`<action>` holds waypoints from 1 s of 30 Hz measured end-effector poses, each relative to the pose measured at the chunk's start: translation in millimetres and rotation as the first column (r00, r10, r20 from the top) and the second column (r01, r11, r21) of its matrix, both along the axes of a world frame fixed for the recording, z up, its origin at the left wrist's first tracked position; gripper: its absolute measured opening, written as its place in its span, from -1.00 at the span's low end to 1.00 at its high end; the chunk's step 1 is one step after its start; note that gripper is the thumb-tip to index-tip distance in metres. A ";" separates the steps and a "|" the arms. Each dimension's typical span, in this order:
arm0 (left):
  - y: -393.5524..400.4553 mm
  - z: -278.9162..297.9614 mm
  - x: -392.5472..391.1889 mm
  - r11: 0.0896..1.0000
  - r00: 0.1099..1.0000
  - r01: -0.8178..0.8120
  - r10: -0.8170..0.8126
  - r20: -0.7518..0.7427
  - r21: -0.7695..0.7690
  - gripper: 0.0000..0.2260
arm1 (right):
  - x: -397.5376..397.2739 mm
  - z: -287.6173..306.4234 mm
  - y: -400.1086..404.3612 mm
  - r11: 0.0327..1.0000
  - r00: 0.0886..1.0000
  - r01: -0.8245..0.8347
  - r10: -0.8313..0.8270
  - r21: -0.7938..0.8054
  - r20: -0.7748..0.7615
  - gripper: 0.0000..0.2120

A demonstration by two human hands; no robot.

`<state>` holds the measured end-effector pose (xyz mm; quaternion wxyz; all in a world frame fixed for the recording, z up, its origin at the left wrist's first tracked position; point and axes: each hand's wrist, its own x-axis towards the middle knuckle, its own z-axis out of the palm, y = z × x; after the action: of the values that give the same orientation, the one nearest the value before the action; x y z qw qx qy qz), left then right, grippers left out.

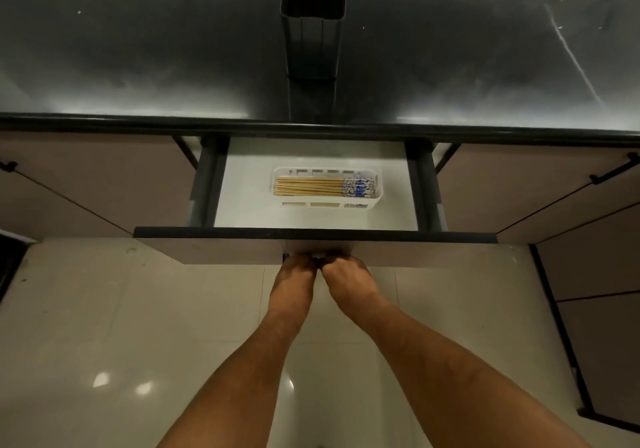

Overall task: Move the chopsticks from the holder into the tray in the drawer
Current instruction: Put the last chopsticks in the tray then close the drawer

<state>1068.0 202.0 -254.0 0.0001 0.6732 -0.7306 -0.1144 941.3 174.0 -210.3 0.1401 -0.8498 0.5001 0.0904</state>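
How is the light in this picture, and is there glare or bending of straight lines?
Head view: dim overall; white glare patches smear the dark countertop; the drawer interior is brightly lit, so the chopsticks in the tray read clearly; the wide lens bows the counter edge; the holder looks dark inside.

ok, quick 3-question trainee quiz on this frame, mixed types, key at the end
1. True or false: the chopsticks lie flat in the white tray inside the open drawer.
2. What does the black holder on the counter appear to contain? A) chopsticks B) spoons C) nothing visible
3. Where are the left hand and right hand?

Key
1. True; patterned blue ends point right.
2. C
3. Both side by side at the drawer front's lower edge, fingers curled under it at the handle.
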 end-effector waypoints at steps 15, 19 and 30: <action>-164.1 4.4 14.4 0.989 0.978 -0.099 0.076 -0.193 -0.109 -0.69 | 21.0 -3.6 -165.2 0.995 0.994 0.086 -0.083 -0.044 0.064 -0.83; -196.8 -2.1 12.7 0.995 0.994 -0.057 0.050 -0.094 -0.081 -0.51 | 24.6 -13.1 -195.9 0.999 0.999 0.034 -0.035 -0.023 -0.038 -0.69; -227.9 -6.2 14.2 0.977 0.986 -0.101 0.074 -0.147 -0.188 -0.76 | 28.9 -20.2 -229.5 0.986 0.993 0.117 -0.115 -0.123 0.023 -0.72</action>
<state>1082.2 -25.9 -260.2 0.1220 0.6918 -0.7062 -0.0887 970.2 -55.5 -230.6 0.0960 -0.8270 0.5522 0.0443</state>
